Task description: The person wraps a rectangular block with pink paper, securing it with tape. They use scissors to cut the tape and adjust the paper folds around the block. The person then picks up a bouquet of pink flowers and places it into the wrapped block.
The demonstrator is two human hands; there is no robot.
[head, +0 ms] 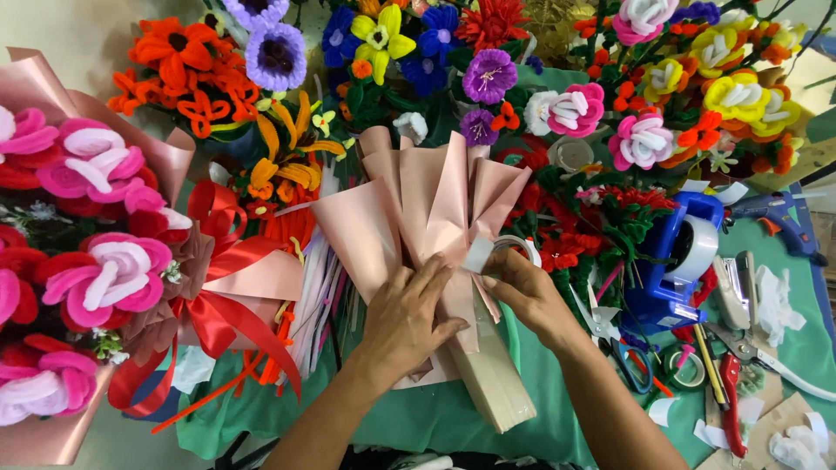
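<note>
A fan of pink wrapping paper (427,200) lies folded in the middle of the green table cover, gathered at its lower end above a pale wooden block (492,383). My left hand (405,318) presses flat on the gathered pink paper. My right hand (522,287) holds a small roll of clear tape (509,250), with a strip pulled toward the paper's fold.
Pipe-cleaner flowers in many colours crowd the back. A wrapped bouquet of pink roses with a red ribbon (218,322) lies at the left. A blue tape dispenser (679,252), scissors (623,352), red pliers (730,400), a glue gun (779,218) and paper scraps sit at the right.
</note>
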